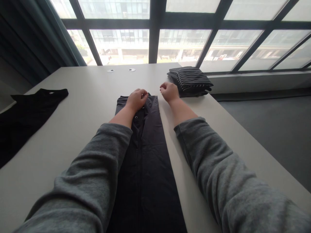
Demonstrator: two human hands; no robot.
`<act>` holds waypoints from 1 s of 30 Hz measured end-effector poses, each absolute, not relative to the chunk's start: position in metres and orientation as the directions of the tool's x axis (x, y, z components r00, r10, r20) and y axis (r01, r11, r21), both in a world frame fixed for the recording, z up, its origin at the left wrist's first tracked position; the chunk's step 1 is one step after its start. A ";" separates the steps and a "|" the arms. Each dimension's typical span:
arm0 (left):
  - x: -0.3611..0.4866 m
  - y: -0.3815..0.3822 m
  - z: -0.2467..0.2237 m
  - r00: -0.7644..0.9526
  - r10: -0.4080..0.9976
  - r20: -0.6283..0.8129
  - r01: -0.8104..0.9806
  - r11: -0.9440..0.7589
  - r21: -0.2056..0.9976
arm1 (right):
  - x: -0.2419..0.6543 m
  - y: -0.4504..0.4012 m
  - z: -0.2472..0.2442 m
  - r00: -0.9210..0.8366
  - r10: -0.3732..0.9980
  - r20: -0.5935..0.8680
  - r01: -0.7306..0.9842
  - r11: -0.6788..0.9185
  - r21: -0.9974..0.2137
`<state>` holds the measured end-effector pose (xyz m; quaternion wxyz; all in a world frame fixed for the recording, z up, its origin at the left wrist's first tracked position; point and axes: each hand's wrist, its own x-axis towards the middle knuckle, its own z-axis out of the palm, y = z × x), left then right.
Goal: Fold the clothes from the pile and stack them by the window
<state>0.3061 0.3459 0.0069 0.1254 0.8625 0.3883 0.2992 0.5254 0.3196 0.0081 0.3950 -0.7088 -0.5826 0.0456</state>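
Long black trousers (155, 155) lie lengthwise on the white table, their waist end pointing toward the windows. My left hand (137, 99) is at the waist end, fingers pinched together on the black fabric near its top edge. Just right of the trousers, my right hand (169, 92) is raised near the table with its fingers curled in; whatever it may hold is too small to make out. A folded stack of black, white-striped cloth (190, 79) sits directly behind and right of my right hand.
Another black garment (26, 113) lies at the left of the white table (85, 97). Two round white discs are set in the far part of the tabletop. Large windows stand beyond it, a dark curtain (43, 32) hangs at left, and grey floor shows past the right edge.
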 end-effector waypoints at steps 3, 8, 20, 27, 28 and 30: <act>0.309 0.342 0.009 0.684 0.643 0.345 0.557 -0.766 0.321 | 0.516 0.297 0.013 0.209 0.917 0.341 0.911 -0.056 -0.408; 0.316 0.335 0.008 0.725 0.687 -0.047 0.686 -0.714 0.143 | 0.496 0.272 -0.001 -0.034 0.999 0.028 0.964 0.041 -0.264; 0.324 0.302 0.026 0.596 0.784 -0.177 0.793 -0.609 -0.026 | 0.492 0.284 -0.015 0.056 0.997 -0.057 0.973 -0.068 -0.219; 0.283 0.157 0.035 0.835 0.549 -0.042 0.546 -0.835 -0.064 | 0.482 0.260 0.002 -0.026 0.994 0.110 0.962 0.055 -0.267; 0.272 0.133 0.030 0.845 0.530 -0.072 0.529 -0.848 -0.035 | 0.477 0.254 0.004 -0.067 0.984 0.162 0.957 0.109 -0.267; 0.249 0.090 0.020 0.877 0.469 -0.102 0.475 -0.879 0.047 | 0.464 0.239 0.005 -0.161 0.953 0.256 0.939 0.228 -0.259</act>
